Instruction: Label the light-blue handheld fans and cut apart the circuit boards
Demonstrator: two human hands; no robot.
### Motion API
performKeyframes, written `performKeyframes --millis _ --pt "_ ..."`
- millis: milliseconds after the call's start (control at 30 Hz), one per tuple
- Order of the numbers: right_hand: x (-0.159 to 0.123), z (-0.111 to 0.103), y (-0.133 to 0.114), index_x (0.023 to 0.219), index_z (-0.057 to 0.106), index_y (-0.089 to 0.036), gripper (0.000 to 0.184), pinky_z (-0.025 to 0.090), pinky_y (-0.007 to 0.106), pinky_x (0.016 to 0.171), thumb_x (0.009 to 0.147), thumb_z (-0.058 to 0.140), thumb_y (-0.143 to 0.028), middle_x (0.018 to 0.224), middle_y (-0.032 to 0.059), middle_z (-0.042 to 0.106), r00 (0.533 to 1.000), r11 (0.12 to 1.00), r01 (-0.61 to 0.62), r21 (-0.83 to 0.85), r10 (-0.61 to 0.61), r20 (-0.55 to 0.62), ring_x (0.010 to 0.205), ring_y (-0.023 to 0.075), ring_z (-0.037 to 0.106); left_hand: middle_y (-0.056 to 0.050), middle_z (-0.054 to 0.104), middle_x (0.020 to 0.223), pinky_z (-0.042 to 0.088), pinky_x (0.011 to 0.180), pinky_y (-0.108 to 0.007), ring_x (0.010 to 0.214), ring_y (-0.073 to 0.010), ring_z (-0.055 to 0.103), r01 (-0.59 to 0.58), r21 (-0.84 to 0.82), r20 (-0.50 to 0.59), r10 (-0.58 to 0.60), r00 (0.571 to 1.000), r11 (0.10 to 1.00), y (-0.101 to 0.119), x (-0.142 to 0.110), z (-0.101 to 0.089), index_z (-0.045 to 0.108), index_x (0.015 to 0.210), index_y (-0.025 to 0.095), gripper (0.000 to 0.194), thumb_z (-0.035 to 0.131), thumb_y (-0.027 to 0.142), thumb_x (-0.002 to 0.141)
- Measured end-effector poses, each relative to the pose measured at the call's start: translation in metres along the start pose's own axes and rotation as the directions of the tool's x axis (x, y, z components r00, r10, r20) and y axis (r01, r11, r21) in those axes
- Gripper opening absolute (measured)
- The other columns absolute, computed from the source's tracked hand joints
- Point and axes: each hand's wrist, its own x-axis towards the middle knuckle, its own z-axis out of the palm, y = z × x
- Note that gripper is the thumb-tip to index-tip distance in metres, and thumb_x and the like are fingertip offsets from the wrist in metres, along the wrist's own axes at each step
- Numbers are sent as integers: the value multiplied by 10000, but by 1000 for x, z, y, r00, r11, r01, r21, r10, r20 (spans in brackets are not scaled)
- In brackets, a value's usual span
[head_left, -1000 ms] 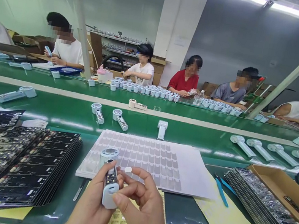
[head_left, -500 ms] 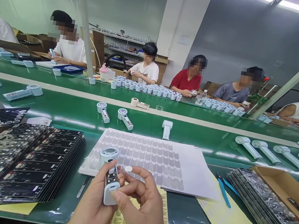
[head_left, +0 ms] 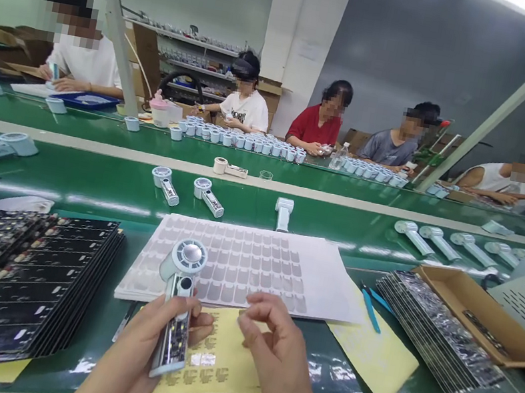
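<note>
Head view: green bench (head_left: pixel 331 368) seen, grey wall (head_left: pixel 411 46) far behind. Bare strip left between printed yellow sheet (head_left: pixel 241 362) at front edge and yellow paper (head_left: pixel 376 359). One blue fan (head_left: pixel 191 255) was gripped by left hand (head_left: pixel 148 325) above bench; right hand (head_left: pixel 277 341) was curled, whether gripping could not be told. Two open-handled fans (head_left: pixel 212 202), one turned-over fan (head_left: pixel 283 212) counted beyond white sheets (head_left: pixel 325 285).

Assembly workshop: long green bench (head_left: pixel 250 209), circuit boards (head_left: pixel 64 270), people (head_left: pixel 313 124) (one in red) opposite.

Fan (head_left: pixel 173 285) — pale blue (circuit board (head_left: pixel 176 338) black)
</note>
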Motion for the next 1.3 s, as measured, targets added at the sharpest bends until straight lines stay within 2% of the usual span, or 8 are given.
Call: performKeyframes --millis 133,333,567,667,767,1000,1133,1300 --pt "-19 -3 21 764 677 -198 95 480 263 617 842 667 -252 1053 71 670 994 985 -50 -164 64 84 846 196 658 -187 772 899 630 771 -297 844 -269 767 -95 189 62 85 994 977 -16 8 -12 744 803 62 53 712 33 773" --pt "-32 1 30 784 667 -228 171 486 310 747 799 600 -72 960 52 683 971 869 236 -435 -194 139 900 216 658 -180 785 995 614 759 -252 927 -274 760 -84 227 79 68 995 970 -25 14 -18 770 897 81 174 786 81 724" --pt "-29 -16 7 751 687 -211 115 432 254 594 847 700 -272 892 40 674 990 998 55 5 -55 133 737 159 609 -157 783 867 600 724 -232 800 -240 763 -83 207 67 70 995 975 -19 8 -12 760 865 70 287 878 49 604" --pt "-24 -15 -13 783 699 -214 129 436 251 621 845 725 -324 902 36 674 992 993 31 114 -45 118 778 160 616 -109 773 813 589 664 -241 687 -202 734 -70 185 143 44 989 980 -17 5 -10 753 887 116 378 940 208 572" --pt "-15 -6 -32 749 689 -213 139 432 247 631 819 744 -320 940 44 674 984 984 -6 177 -25 174 908 190 638 -98 773 868 579 638 -246 730 -202 721 -45 146 164 21 986 988 -15 5 -4 764 969 140 379 852 406 713" --pt "8 9 -52 689 644 -216 123 437 229 596 793 708 -222 944 16 619 981 999 -7 32 1 194 908 178 626 -38 772 1018 545 728 -161 976 -169 694 -78 -10 116 79 990 997 -10 10 19 767 1096 196 266 651 351 914" --pt "16 7 -51 674 629 -220 152 498 268 778 800 710 -196 935 9 615 984 1000 26 -8 -25 179 1001 201 636 -15 770 959 538 705 -163 937 -162 696 -90 -40 105 94 990 995 -9 12 28 770 1080 215 230 631 318 929" --pt "21 5 -43 753 633 -213 115 506 311 840 857 661 -173 941 25 621 966 964 224 -141 -201 163 999 206 653 -45 760 891 564 763 -243 882 -192 706 -71 -67 135 79 988 995 -5 13 36 778 977 173 202 607 273 938"
